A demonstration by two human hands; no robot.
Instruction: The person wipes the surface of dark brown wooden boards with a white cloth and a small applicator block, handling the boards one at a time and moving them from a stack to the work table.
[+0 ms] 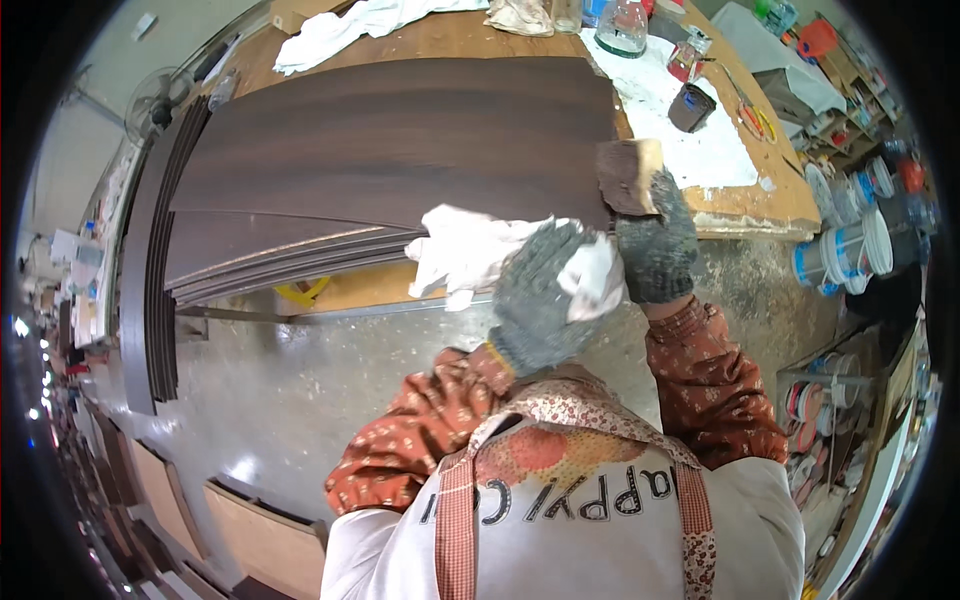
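Observation:
Both my hands wear dark grey knitted gloves. My left hand is closed around a crumpled white rag, near the front edge of a wide dark brown board. In my right hand is a sponge, cream on one side and stained dark brown on the other. The sponge is at the board's right end; whether it touches the surface I cannot tell. More dark boards are stacked under the top one.
A white sheet on the wooden table holds a dark-stained cup, a glass jar, a clear bottle and a yellow-handled tool. White cloths lie behind the board. Long dark panels stand left; buckets stand right.

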